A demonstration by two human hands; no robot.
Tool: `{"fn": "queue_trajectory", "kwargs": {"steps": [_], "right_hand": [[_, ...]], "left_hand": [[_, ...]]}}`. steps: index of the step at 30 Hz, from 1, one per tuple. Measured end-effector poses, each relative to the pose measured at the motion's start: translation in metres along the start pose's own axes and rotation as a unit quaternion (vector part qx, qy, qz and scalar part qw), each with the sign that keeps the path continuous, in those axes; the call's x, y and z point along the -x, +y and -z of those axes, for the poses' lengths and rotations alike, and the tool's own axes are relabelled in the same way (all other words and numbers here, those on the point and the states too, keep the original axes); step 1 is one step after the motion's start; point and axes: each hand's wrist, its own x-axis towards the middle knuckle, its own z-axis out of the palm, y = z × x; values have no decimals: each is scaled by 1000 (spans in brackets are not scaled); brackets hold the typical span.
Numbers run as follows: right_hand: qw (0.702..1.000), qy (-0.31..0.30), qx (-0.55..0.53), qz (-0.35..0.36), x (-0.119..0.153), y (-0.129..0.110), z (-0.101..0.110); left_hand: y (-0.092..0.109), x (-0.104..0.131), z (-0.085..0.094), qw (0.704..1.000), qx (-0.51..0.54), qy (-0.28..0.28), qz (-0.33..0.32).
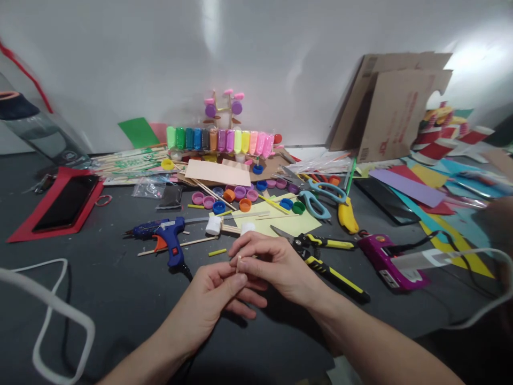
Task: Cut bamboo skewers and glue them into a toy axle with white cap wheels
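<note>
My left hand (pixel 218 294) and my right hand (pixel 276 264) meet over the dark table (pixel 132 310). Between the fingertips of both is a small pale piece (pixel 239 263), mostly hidden by the fingers. Just beyond them, white caps (pixel 214 225) sit at the ends of a short bundle of thin wooden sticks (pixel 230 229). A blue glue gun (pixel 170 240) lies to the left of my hands. Black and yellow pliers (pixel 336 275) lie to the right, close to my right hand.
Coloured bottle caps (pixel 245 205), blue-handled scissors (pixel 315 206) and clay packs (pixel 216 140) lie farther back. A phone (pixel 66 203) rests on red paper at left. A purple power strip (pixel 390 262), cables and coloured paper (pixel 406 187) occupy the right. Cardboard (pixel 396 115) leans against the wall.
</note>
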Motion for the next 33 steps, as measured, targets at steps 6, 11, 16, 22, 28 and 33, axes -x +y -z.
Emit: {"fn": "queue_trajectory", "kwargs": {"steps": [6, 11, 16, 22, 28, 33], "right_hand": [[994, 29, -100, -40, -4, 4, 1], [985, 34, -151, -77, -3, 5, -4], [974, 20, -196, -114, -2, 4, -6], [970, 8, -210, -122, -2, 4, -6], [982, 22, -164, -90, -2, 9, -4], [995, 48, -83, -28, 0, 7, -5]], "left_hand": [[7, -2, -6, 999, 15, 40, -18], [5, 3, -5, 996, -38, 55, -61], [1, 7, -1, 972, -187, 69, -125], [-1, 6, -1, 966, -202, 76, -140], [0, 7, -1, 966, -217, 72, -125], [2, 2, 1, 973, -200, 59, -99]]}}
